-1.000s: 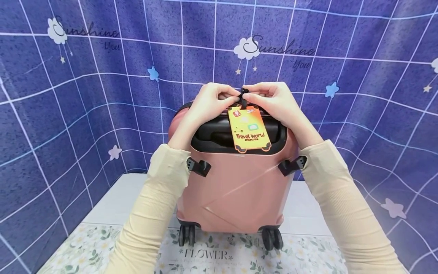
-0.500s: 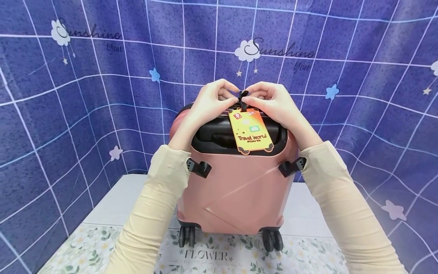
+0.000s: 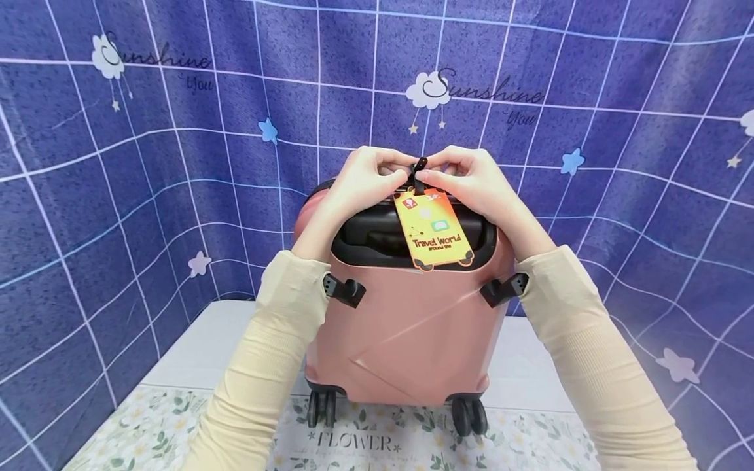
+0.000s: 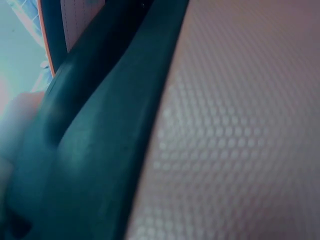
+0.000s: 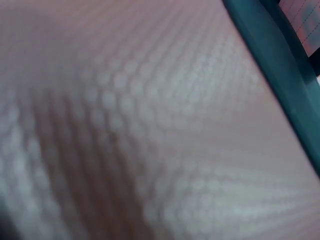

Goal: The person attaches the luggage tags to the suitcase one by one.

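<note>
Firstly, one black strap (image 3: 421,164), which my left hand (image 3: 366,176) and right hand (image 3: 471,176) both pinched at the top of one pink suitcase (image 3: 406,327); one yellow tag (image 3: 434,230), lettered "Travel World", which hung from the strap; black wheels (image 3: 321,408), on which the suitcase stood; one purple gridded curtain (image 3: 353,52), behind.

A yellow luggage tag (image 3: 434,229) is hanging from a black strap (image 3: 419,186) at the top of a pink suitcase (image 3: 406,320), tilting so that its lower end is slanting to the right. It is turning orange at its upper right and showing small pictures above the dark words "Travel World". The strap's tip is pointing upward. The suitcase is standing upright on black wheels (image 3: 470,413), its black panel (image 3: 374,232) sitting behind the tag
</note>
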Motion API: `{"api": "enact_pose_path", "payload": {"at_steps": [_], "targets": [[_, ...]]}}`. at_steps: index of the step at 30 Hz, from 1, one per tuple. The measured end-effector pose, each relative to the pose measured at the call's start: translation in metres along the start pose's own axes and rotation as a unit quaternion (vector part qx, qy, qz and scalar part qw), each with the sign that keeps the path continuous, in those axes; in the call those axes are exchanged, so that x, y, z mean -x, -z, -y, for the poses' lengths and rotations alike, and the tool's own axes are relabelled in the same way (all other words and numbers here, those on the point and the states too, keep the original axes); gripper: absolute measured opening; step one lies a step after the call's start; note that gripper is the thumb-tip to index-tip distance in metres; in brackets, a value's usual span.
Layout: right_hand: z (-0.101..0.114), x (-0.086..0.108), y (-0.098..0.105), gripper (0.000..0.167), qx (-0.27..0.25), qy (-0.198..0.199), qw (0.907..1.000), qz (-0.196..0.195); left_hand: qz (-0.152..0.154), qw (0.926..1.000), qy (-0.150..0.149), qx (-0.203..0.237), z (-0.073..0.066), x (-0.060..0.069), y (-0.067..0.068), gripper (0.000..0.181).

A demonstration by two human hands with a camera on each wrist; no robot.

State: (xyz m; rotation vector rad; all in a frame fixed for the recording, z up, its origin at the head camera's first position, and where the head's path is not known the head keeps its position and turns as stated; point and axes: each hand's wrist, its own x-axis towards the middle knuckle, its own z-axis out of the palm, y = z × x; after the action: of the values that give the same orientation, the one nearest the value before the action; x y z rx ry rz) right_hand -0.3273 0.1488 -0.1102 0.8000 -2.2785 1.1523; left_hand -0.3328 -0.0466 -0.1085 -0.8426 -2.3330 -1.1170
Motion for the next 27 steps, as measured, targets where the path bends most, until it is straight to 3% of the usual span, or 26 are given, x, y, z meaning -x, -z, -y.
{"api": "enact_pose_path", "payload": {"at_steps": [10,19,27], "targets": [[0.0011,-0.0017,-0.0022,0.024,0.009,0.007,0.9998,-0.018,0.008,0.9999,0.01,0.008,-0.0032,0.0037,0.0011,0.035],[0.0009,-0.0078,-0.0016,0.023,0.005,0.019,0.9998,-0.01,-0.001,1.0,0.007,-0.006,-0.003,0.0026,0.0002,0.036],[0.0042,-0.009,-0.0045,0.02,0.044,0.05,0.9963,-0.054,0.008,0.9999,0.011,0.007,-0.0025,0.0011,-0.0018,0.037]]}}
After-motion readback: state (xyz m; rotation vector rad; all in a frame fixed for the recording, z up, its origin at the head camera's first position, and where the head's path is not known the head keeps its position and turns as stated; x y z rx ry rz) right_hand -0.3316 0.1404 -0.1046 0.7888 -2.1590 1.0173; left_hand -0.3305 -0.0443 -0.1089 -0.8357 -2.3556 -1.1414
